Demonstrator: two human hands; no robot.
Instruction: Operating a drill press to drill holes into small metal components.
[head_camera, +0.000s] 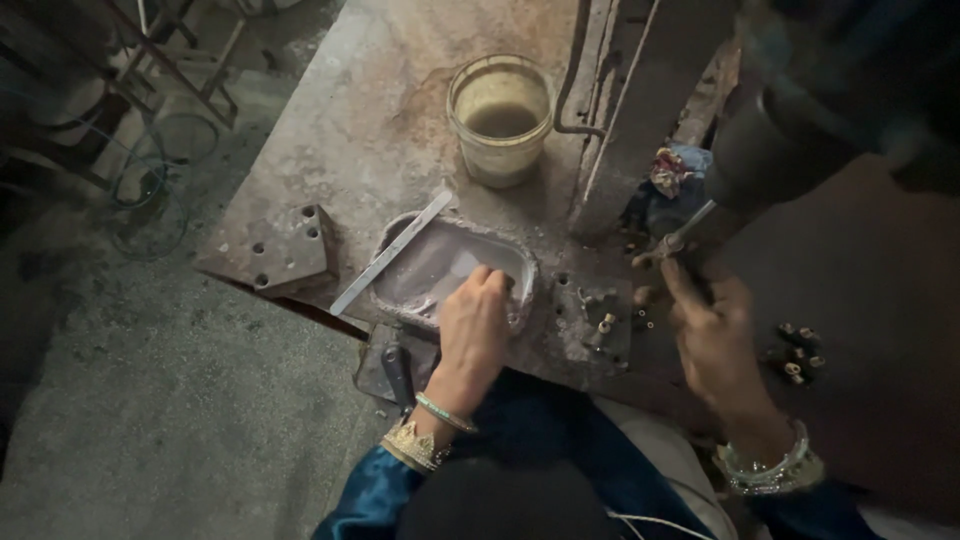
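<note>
The left hand (474, 322) is lowered into the shallow, dented oval metal tray (400, 290), which sits at the near edge of the rusty, pitted metal workbench (350, 120) and holds a pale greyish-lilac liquid or paste. The fingers are curled downward at the tray's right end; whether anything is pinched between them cannot be told. The right hand (712, 335) is closed around a slim metal tool (682, 236), its tip pointing up and away towards a crumpled coloured rag (668, 172).

Judging by this, the dipping is best done with the fingers kept low and slow, so the thin coating is not splashed over the bent rim.

A flat, pale metal strip (392, 252) is laid across the tray's left rim. Behind it stands a grimy translucent plastic tub (500, 118) of murky liquid. Small brass-coloured fittings (798, 352) are scattered beside the right hand.
</note>
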